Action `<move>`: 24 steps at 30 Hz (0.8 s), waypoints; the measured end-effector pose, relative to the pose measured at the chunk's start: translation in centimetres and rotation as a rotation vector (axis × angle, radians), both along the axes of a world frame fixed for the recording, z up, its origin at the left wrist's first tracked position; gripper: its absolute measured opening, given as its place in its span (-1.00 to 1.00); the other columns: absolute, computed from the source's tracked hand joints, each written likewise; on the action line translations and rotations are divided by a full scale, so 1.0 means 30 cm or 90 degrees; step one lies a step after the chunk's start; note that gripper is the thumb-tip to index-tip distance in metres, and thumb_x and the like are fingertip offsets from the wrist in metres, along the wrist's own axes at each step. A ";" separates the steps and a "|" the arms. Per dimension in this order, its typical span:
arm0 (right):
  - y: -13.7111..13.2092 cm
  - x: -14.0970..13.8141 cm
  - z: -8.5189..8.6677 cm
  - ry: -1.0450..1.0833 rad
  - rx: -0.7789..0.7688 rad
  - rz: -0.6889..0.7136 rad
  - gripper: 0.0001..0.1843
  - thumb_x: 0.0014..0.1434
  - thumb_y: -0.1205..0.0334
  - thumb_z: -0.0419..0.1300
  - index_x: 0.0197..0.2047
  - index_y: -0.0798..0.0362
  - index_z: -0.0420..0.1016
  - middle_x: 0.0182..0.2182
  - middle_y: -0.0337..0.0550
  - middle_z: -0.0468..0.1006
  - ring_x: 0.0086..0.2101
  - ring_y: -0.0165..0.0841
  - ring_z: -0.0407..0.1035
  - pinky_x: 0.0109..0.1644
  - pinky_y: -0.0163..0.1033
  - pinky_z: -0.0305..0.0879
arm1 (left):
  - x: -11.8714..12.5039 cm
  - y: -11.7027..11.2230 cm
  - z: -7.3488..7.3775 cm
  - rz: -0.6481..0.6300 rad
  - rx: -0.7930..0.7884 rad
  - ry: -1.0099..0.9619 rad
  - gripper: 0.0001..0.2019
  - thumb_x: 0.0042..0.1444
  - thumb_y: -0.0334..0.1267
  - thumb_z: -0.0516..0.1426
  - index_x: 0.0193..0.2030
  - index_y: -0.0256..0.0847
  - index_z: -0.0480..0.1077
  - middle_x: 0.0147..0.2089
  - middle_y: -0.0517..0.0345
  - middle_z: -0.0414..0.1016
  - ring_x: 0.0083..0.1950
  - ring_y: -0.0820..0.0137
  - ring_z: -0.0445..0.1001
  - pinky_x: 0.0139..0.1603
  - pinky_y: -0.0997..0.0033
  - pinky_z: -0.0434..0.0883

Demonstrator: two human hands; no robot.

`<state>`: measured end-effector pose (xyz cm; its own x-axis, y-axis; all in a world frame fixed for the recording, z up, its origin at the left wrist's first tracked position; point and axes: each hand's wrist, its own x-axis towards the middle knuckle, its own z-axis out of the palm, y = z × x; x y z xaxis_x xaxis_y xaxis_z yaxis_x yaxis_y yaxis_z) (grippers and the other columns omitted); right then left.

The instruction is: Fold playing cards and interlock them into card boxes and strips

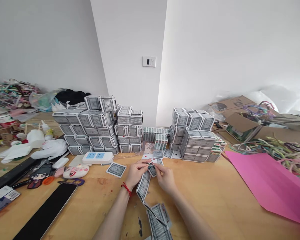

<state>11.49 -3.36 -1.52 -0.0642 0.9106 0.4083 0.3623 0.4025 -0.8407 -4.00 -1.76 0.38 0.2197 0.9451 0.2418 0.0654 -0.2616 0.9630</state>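
My left hand, with a red cord at the wrist, pinches the far end of a strip of joined playing cards. Opposite it, the fingers of my right hand close on a playing card at that same end. The strip runs back towards me to a block of folded cards between my forearms. Just beyond my fingertips lie loose playing cards, some face up and some face down. One more face-down card rests to the left of my left hand. Fingers partly hide the join.
Card-built blocks are stacked at back left, with another stack at back right. Card boxes stand between them. A power strip, a phone and small items lie left; pink paper and a cardboard box are right.
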 end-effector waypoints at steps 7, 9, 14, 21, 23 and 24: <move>-0.003 0.003 -0.008 0.034 -0.009 0.022 -0.68 0.08 0.13 0.01 -0.14 -0.04 0.45 -0.22 -0.14 0.53 -0.22 -0.22 0.40 -0.13 -0.15 0.29 | 0.003 0.010 -0.017 0.020 -0.010 -0.003 -0.86 -0.09 -0.25 0.13 -0.40 -0.19 0.51 -0.12 0.02 0.45 -0.07 0.28 0.37 0.01 0.28 0.24; -0.001 0.005 -0.006 0.038 -0.030 0.056 -0.64 0.10 0.12 -0.04 -0.06 -0.03 0.38 -0.14 -0.14 0.48 -0.15 -0.23 0.36 -0.08 -0.14 0.25 | 0.002 0.012 -0.019 0.017 -0.007 0.003 -0.86 -0.09 -0.26 0.13 -0.41 -0.19 0.51 -0.12 0.01 0.45 -0.07 0.29 0.37 0.01 0.28 0.24; 0.009 0.009 -0.012 -0.029 -0.024 0.071 -0.66 0.13 0.11 -0.09 -0.21 -0.02 0.45 -0.38 -0.14 0.54 -0.37 -0.28 0.39 -0.27 -0.23 0.27 | -0.001 0.011 -0.021 0.014 0.003 0.005 -0.87 -0.11 -0.27 0.14 -0.42 -0.18 0.51 -0.10 0.01 0.44 -0.03 0.27 0.34 0.04 0.26 0.21; 0.013 0.010 -0.018 -0.041 -0.012 0.036 -0.67 0.12 0.11 -0.09 -0.30 0.01 0.46 -0.48 -0.14 0.50 -0.46 -0.30 0.34 -0.36 -0.27 0.24 | 0.003 0.013 -0.026 0.013 0.006 0.016 -0.85 -0.08 -0.25 0.12 -0.41 -0.18 0.51 -0.15 0.03 0.46 -0.08 0.29 0.36 0.03 0.27 0.22; 0.011 0.008 -0.013 -0.020 -0.019 0.080 -0.66 0.13 0.12 -0.11 -0.19 0.01 0.42 -0.36 -0.12 0.51 -0.36 -0.27 0.36 -0.26 -0.25 0.24 | 0.000 0.012 -0.021 0.016 0.014 0.017 -0.84 -0.06 -0.24 0.11 -0.39 -0.17 0.51 -0.15 0.04 0.46 -0.08 0.29 0.37 0.02 0.27 0.23; 0.011 0.008 -0.012 -0.018 -0.020 0.086 -0.66 0.13 0.12 -0.11 -0.19 0.01 0.42 -0.36 -0.13 0.51 -0.36 -0.28 0.35 -0.26 -0.25 0.24 | 0.000 0.011 -0.019 0.017 0.017 0.016 -0.84 -0.06 -0.23 0.11 -0.38 -0.17 0.51 -0.15 0.04 0.46 -0.09 0.29 0.37 0.01 0.27 0.23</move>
<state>11.74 -3.04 -1.88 -0.1980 0.9055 0.3754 0.3302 0.4222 -0.8442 -4.01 -1.42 -0.17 0.2002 0.9441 0.2620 0.0967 -0.2852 0.9536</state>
